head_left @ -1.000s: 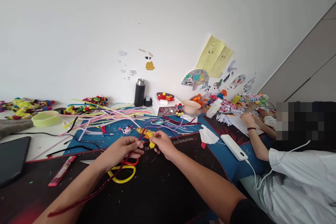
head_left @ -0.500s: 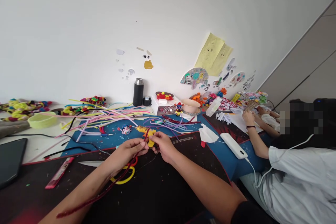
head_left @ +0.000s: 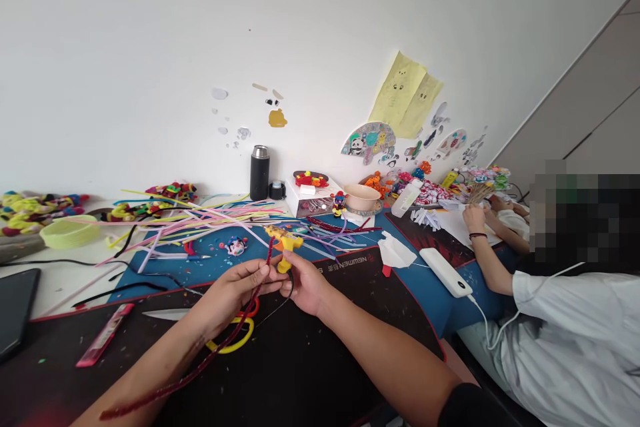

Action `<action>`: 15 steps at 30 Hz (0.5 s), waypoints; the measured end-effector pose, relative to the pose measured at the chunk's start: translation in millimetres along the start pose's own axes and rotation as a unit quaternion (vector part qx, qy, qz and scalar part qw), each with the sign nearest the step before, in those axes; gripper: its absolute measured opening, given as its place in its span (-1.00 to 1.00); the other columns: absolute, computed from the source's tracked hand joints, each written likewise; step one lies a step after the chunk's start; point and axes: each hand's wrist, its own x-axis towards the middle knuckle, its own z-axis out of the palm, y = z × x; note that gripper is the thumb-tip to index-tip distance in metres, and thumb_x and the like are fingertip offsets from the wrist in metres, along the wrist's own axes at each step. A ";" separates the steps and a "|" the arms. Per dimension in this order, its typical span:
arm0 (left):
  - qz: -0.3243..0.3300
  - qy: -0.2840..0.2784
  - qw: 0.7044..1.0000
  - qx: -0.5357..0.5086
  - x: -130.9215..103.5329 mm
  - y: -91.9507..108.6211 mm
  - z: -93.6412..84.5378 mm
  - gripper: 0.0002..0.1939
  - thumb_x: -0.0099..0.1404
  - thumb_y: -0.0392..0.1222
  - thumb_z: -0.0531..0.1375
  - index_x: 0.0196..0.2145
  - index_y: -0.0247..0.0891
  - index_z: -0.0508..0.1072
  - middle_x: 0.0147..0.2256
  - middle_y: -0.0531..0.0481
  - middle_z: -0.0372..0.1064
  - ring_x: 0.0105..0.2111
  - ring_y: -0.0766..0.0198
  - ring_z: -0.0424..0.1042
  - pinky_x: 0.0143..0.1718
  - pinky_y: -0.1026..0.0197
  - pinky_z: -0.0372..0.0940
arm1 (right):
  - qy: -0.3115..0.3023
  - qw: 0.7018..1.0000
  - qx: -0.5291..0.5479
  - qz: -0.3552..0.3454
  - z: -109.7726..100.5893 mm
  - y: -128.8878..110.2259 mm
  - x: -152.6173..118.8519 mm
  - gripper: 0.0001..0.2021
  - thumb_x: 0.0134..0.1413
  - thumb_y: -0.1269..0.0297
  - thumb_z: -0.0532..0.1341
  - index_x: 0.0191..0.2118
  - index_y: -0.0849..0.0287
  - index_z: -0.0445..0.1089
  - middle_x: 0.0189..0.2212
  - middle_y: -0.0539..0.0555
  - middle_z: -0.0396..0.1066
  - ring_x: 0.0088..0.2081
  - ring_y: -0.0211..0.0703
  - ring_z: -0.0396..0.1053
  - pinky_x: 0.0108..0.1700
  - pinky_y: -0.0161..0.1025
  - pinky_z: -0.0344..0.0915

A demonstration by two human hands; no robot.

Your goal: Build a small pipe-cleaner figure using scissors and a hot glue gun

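Observation:
My right hand (head_left: 307,283) is closed round the handle of a small yellow glue gun (head_left: 285,242), its nozzle turned to the left and a dark cord hanging below. Pinched in my left hand (head_left: 245,287) is a dark red pipe cleaner (head_left: 200,365); its long end trails down over my left forearm and its short end rises beside the nozzle. Whether it touches the nozzle I cannot tell. Under my left wrist lie scissors (head_left: 235,340) with yellow and red handles, partly hidden by the arm.
Loose pipe cleaners (head_left: 200,219) spread behind my hands. A black thermos (head_left: 259,173), a white box (head_left: 313,200) and a beige bowl (head_left: 362,197) stand by the wall. At right, a white power bank (head_left: 445,272) lies near a co-worker's arm (head_left: 493,267). A tablet (head_left: 17,310) lies left.
The glue gun has tilted more upright in my right hand, its cord now showing. The short end of the pipe cleaner has shifted to the nozzle side. The view has moved slightly.

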 end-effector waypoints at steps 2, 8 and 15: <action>-0.005 0.000 1.000 0.005 -0.8 0.5 0.7 -0.58 0.22 0.26 0.48 -0.36 -0.17 0.68 -0.21 -0.17 0.70 -0.03 -0.14 0.68 0.15 -0.10 0.48 | -0.011 1.000 0.003 0.016 1.6 1.7 1.7 -0.61 0.06 -0.01 0.49 -0.21 0.19 0.47 -0.50 -0.10 0.31 -0.59 -0.41 0.10 -0.53 -0.39 -0.01; -0.024 0.009 0.999 0.034 -5.0 0.2 -16.7 -0.64 0.25 0.17 0.50 -0.27 -0.18 0.71 -0.20 -0.17 0.71 -0.11 -0.08 0.69 0.07 -0.07 0.52 | -0.031 0.999 -0.019 0.038 6.5 6.3 8.7 -0.63 0.09 0.04 0.45 -0.11 0.16 0.47 -0.48 -0.10 0.39 -0.62 -0.37 0.15 -0.58 -0.36 -0.08; 0.040 0.224 0.971 0.077 -16.9 35.2 -53.7 -0.51 0.03 0.22 0.59 -0.25 -0.22 0.74 -0.23 -0.19 0.71 -0.29 0.05 0.61 -0.25 0.13 0.50 | -0.088 0.990 -0.108 0.016 15.0 -6.8 10.9 -0.42 -0.07 0.09 0.50 0.08 0.19 0.49 -0.45 -0.10 0.39 -0.57 -0.26 0.40 -0.62 -0.35 0.04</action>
